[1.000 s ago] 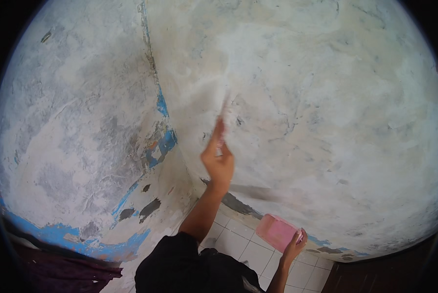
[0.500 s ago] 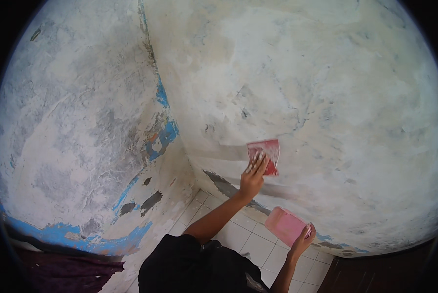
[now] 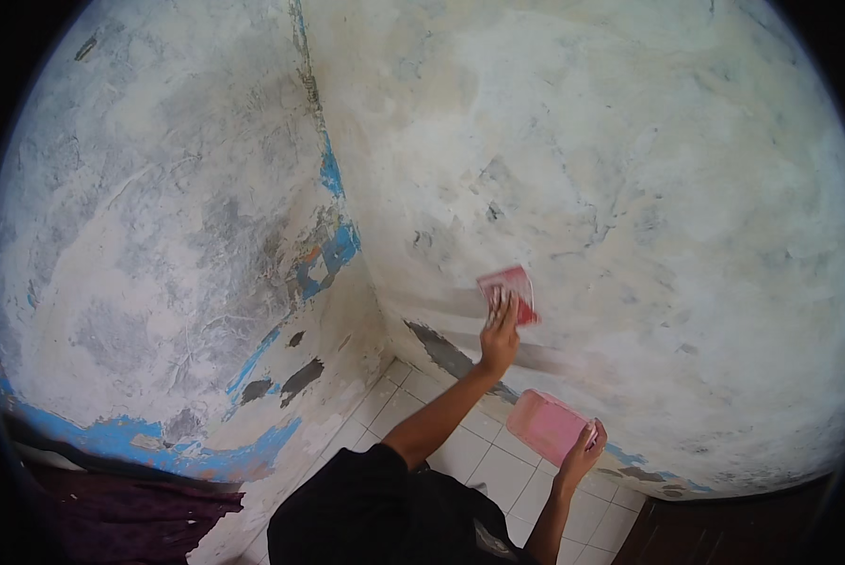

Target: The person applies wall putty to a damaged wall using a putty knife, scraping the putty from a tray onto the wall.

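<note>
My left hand (image 3: 501, 331) grips a red plastic putty spreader (image 3: 511, 282), its fingers laid along the spreader's face. The flat blade is against the patchy white wall (image 3: 630, 169), a little right of the room corner, and is slightly blurred. Whitish smears cover part of the blade and my fingers. Lower and to the right, my right hand (image 3: 581, 456) holds a shallow pink plastic tub (image 3: 547, 426) by its near right end. The tub is close to the foot of the wall; pale residue coats its inside.
Left of the corner stands a second wall (image 3: 130, 235) with grey patches and peeling blue paint (image 3: 102, 441). Below are white floor tiles (image 3: 451, 452). A dark purple cloth (image 3: 130, 513) hangs at lower left, and a dark brown wooden panel (image 3: 696, 532) is at lower right.
The whole view has shifted, so the walls appear farther right. My left hand has tilted the spreader and moved it slightly toward the corner. The tub stays in my right hand.
</note>
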A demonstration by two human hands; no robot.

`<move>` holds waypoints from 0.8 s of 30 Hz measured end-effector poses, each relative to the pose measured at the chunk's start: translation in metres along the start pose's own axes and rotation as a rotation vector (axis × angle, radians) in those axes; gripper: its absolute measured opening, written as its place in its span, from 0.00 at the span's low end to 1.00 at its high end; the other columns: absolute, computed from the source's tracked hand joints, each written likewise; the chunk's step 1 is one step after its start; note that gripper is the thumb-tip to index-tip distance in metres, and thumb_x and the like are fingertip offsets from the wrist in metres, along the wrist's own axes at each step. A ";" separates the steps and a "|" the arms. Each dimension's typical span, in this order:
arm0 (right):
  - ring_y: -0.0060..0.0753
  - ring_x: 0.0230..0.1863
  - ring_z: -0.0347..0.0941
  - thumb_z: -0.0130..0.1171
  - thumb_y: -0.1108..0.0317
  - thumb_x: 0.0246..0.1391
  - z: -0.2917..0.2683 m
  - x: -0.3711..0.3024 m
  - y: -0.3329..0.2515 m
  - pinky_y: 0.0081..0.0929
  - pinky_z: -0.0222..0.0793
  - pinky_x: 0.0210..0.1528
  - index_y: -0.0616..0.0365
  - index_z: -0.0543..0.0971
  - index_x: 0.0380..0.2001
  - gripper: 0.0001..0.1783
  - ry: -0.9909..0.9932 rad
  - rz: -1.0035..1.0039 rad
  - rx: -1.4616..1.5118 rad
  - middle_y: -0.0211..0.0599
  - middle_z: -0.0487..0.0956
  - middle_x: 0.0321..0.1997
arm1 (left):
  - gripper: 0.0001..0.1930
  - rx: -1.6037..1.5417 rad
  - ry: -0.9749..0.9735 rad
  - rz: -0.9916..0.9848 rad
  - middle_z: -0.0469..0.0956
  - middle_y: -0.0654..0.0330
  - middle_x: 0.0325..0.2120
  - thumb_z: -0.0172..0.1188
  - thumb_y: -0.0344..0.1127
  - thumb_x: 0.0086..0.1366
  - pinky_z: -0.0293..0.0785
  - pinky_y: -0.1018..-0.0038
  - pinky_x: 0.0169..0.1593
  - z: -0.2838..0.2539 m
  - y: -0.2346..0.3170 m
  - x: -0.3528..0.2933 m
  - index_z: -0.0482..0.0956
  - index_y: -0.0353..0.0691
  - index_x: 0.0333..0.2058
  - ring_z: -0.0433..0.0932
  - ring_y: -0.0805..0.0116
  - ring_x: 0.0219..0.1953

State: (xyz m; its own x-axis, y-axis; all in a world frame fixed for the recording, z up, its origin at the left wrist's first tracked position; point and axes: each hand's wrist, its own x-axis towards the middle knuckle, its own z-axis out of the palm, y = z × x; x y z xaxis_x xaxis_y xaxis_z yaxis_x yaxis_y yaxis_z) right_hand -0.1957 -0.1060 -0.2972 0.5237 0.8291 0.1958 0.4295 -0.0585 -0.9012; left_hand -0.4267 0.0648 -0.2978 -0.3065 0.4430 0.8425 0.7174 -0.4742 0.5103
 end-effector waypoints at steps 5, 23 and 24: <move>0.41 0.58 0.69 0.51 0.53 0.69 0.003 -0.001 -0.008 0.36 0.62 0.63 0.65 0.72 0.56 0.25 -0.023 -0.007 0.054 0.48 0.74 0.56 | 0.32 -0.245 -0.276 -0.241 0.76 0.42 0.55 0.51 0.14 0.53 0.74 0.60 0.57 -0.070 0.015 -0.076 0.71 0.34 0.60 0.76 0.45 0.57; 0.41 0.60 0.66 0.56 0.53 0.65 0.051 -0.005 -0.065 0.37 0.58 0.65 0.63 0.71 0.56 0.26 -0.183 -0.216 0.429 0.46 0.72 0.57 | 0.13 -0.230 -0.915 -0.284 0.82 0.53 0.37 0.64 0.21 0.58 0.75 0.65 0.40 -0.201 0.078 0.036 0.82 0.37 0.43 0.81 0.53 0.37; 0.41 0.60 0.66 0.56 0.53 0.65 0.051 -0.006 -0.067 0.37 0.58 0.65 0.63 0.71 0.56 0.26 -0.186 -0.235 0.424 0.46 0.72 0.57 | 0.13 -0.248 -0.852 -0.230 0.82 0.51 0.37 0.61 0.21 0.59 0.75 0.62 0.40 -0.194 0.082 0.032 0.82 0.37 0.43 0.81 0.50 0.37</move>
State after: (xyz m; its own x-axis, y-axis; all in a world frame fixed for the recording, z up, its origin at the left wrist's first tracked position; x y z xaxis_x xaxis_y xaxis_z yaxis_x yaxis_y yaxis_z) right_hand -0.2652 -0.0788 -0.2574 0.2924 0.8799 0.3747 0.1640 0.3398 -0.9261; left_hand -0.4990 -0.1079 -0.1957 0.2107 0.9115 0.3534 0.5104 -0.4108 0.7555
